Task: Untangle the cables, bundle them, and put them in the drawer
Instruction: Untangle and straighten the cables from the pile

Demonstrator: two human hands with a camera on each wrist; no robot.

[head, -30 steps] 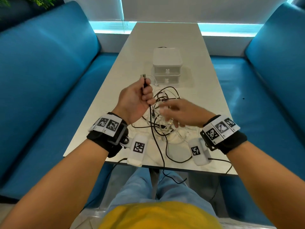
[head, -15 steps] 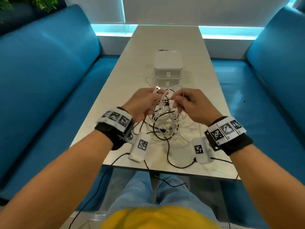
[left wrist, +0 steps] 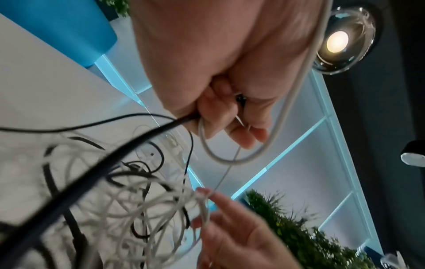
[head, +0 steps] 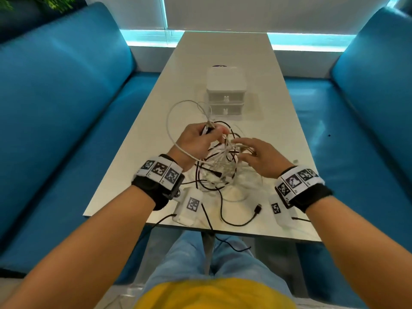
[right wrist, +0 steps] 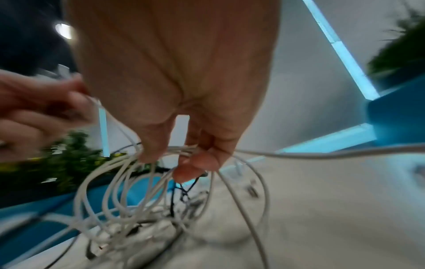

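Black plug (head: 258, 208): lies on the table (head: 142, 175) near its front edge, at the end of a black cable (head: 236, 223) that curves along the edge; another black strand hangs over the edge toward the person's lap.

Tangle (head: 220, 168): white and black cables knotted together, lower part resting on the table between the wrists, upper part lifted by both hands.

Right hand (head: 259, 158): fingers part-curled, hooked into several white loops (right wrist: 128, 182); the right wrist view shows thumb and fingers closed narrowly on those strands. One white strand runs off to the right.

Left hand (head: 197, 140): closed tight, pinching cable ends at the fingertips. The left wrist view shows a black cable (left wrist: 96, 163) and a white cable (left wrist: 232, 161) gripped together; the white one loops back over the wrist.

White loop (head: 176, 114): rises from the left hand in a wide arc above the table.

Drawer unit (head: 225, 94): white, two stacked drawers, both closed, standing just beyond the loop at mid-table.

Blue benches (head: 58, 103): one on each side of the table.
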